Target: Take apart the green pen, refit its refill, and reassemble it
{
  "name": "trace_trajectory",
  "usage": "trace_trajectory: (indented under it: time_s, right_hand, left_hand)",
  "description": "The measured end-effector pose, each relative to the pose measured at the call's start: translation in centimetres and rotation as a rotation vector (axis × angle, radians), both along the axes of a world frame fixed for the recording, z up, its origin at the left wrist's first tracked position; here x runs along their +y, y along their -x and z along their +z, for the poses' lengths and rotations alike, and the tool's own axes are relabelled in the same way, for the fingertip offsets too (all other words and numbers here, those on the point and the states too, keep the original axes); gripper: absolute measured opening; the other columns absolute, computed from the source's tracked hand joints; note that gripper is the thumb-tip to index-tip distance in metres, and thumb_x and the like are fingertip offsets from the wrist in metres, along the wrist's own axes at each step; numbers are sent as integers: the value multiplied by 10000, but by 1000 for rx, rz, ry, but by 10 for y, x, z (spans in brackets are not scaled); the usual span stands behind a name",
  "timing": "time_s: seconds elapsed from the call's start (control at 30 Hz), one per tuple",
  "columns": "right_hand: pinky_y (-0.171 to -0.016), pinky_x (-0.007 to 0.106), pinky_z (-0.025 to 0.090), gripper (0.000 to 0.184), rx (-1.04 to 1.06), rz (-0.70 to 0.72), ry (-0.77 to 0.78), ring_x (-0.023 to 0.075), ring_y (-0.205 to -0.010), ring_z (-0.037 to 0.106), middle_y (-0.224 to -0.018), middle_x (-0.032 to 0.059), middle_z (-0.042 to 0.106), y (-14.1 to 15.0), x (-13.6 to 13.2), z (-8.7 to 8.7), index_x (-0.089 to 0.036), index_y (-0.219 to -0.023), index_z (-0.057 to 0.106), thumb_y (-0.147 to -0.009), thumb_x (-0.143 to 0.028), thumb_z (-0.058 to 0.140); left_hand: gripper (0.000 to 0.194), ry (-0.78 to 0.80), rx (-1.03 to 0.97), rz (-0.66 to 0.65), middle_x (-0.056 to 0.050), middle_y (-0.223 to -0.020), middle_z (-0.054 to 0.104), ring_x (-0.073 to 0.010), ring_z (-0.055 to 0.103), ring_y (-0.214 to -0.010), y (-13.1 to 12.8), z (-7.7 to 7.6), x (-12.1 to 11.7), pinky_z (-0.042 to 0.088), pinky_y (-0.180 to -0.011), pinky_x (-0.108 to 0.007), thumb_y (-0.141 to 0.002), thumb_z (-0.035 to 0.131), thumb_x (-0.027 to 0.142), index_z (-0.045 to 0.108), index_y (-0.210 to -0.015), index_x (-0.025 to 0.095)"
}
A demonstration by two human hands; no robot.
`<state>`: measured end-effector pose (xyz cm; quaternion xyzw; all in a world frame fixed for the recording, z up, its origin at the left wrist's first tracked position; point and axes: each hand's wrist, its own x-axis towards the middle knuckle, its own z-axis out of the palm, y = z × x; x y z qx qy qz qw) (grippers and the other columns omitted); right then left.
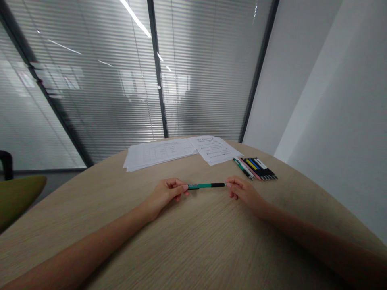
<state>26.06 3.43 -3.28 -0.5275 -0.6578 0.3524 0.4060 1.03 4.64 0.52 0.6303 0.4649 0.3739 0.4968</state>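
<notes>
A green pen with a black grip is stretched level between my two hands, just over the wooden table. My left hand pinches its clip end between thumb and fingers. At the other end, my right hand has its fingertips closed on the tip beside the black grip. To the right, beyond my right hand, several pens lie side by side in a row, with green, white, pink, yellow, blue and black parts showing.
Printed paper sheets lie toward the table's far edge, with another printed sheet overlapping at their right. A green chair stands at the left. Behind the table are glass panels with blinds; a white wall rises at the right.
</notes>
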Motion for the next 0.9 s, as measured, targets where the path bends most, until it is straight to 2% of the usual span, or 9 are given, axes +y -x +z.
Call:
trace_trajectory:
  time_s: [0.47,0.77,0.9]
  right_hand:
    - [-479,223,365,165,24,-16,33,104,-487,477,-525,-48,481,0,1,1,-183,-820,495,-722,-311,463]
    - [-490,219,361,183,-6,-18,28,97,-498,472,-537,-45,479,0,2,0,-179,-878,529,-765,-302,453]
    - [-493,227,349,243,-63,15,-48,98,-499,451,-550,-27,477,-1,2,-2,-179,-726,539,-811,-350,388]
  left_hand:
    - [236,16,0,2,39,-494,531,-67,356,-433,0,1,-1,252,-441,-204,-590,627,383,587,-586,150]
    - [237,-25,20,-10,30,-527,549,-69,372,-440,1,-1,0,276,-448,-203,-609,622,383,585,-588,150]
    - [240,-25,8,-17,19,-538,564,-70,380,-444,3,-3,3,287,-453,-202,-612,624,383,587,-591,146]
